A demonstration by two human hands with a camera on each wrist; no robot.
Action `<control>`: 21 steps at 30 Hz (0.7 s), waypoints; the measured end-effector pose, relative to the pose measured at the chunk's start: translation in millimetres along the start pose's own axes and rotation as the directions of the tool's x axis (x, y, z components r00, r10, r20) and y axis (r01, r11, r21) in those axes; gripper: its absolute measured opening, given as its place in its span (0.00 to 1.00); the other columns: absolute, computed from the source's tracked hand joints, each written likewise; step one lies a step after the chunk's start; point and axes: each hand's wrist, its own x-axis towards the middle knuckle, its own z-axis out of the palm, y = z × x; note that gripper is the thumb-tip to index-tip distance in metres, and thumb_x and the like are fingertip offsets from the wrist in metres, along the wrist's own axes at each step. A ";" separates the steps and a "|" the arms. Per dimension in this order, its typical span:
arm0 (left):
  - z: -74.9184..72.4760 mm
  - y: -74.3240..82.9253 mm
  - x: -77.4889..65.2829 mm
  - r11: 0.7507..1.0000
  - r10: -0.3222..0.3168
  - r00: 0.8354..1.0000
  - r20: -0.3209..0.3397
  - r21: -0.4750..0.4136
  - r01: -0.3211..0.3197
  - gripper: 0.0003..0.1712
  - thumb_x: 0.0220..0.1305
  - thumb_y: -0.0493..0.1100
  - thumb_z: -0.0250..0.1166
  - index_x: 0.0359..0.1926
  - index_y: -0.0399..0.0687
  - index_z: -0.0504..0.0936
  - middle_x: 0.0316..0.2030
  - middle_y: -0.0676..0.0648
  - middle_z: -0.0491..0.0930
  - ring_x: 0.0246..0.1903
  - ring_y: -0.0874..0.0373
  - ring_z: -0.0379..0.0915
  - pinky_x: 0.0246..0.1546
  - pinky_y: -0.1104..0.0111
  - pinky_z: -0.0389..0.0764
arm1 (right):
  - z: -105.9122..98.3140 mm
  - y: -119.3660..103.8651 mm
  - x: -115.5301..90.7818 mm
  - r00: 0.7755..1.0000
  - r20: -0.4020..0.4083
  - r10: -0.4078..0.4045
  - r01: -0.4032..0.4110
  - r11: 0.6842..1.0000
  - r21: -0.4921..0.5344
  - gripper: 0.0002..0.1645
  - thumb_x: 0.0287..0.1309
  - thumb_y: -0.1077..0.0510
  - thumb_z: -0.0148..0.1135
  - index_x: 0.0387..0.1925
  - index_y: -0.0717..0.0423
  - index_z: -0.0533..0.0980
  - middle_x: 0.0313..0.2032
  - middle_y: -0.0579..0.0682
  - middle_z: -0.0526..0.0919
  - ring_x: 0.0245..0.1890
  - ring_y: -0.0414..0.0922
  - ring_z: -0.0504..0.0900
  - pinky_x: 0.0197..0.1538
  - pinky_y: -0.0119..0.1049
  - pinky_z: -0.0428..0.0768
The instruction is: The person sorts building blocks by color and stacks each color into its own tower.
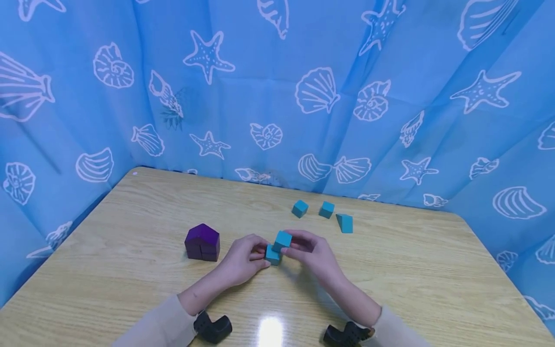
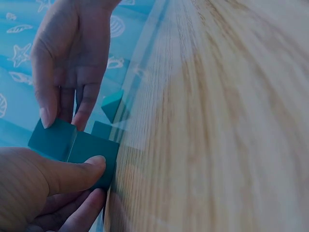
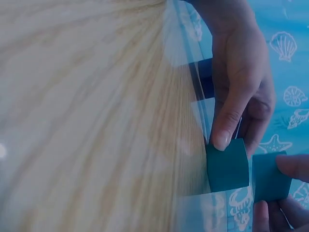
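Note:
In the head view, my left hand pinches a blue cube on the wooden table, thumb at its near side. Just above and slightly right of that cube, my right hand holds a second blue cube between thumb and fingers. Seen from the left wrist, the upper cube overlaps the edge of the lower cube. From the right wrist, a thin gap shows between the left-hand cube and the right-hand cube.
A purple house-shaped group of blocks stands left of my hands. Behind them on the table lie two more blue cubes, one left of the other, and a blue wedge. A blue shell-print curtain hangs along the back.

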 end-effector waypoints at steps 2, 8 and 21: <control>-0.2 0.0 0.4 1.000 0.003 1.000 0.001 -0.008 -0.003 0.16 0.56 0.29 0.68 0.46 0.33 0.78 0.41 0.42 0.77 0.46 0.49 0.78 0.46 0.69 0.84 | 0.3 -0.3 -0.2 0.999 0.036 -0.007 0.007 1.000 -0.010 0.25 0.55 0.61 0.68 0.56 0.59 0.76 0.53 0.56 0.80 0.54 0.51 0.79 0.54 0.37 0.82; -1.1 0.2 0.4 1.000 0.006 1.000 0.002 -0.002 -0.006 0.16 0.55 0.28 0.68 0.46 0.32 0.78 0.41 0.42 0.77 0.46 0.49 0.78 0.46 0.70 0.84 | 1.7 -1.3 -0.7 0.993 0.100 -0.056 0.059 0.998 -0.031 0.25 0.56 0.61 0.67 0.57 0.61 0.75 0.54 0.59 0.79 0.54 0.52 0.79 0.53 0.34 0.82; -1.0 0.5 -0.4 1.000 -0.001 1.000 -0.005 0.011 0.001 0.17 0.55 0.28 0.68 0.47 0.33 0.78 0.41 0.42 0.77 0.45 0.50 0.77 0.46 0.68 0.84 | 1.9 1.2 0.7 0.979 0.192 -0.073 0.085 0.995 -0.059 0.27 0.58 0.61 0.65 0.59 0.63 0.73 0.55 0.62 0.78 0.54 0.54 0.79 0.53 0.36 0.82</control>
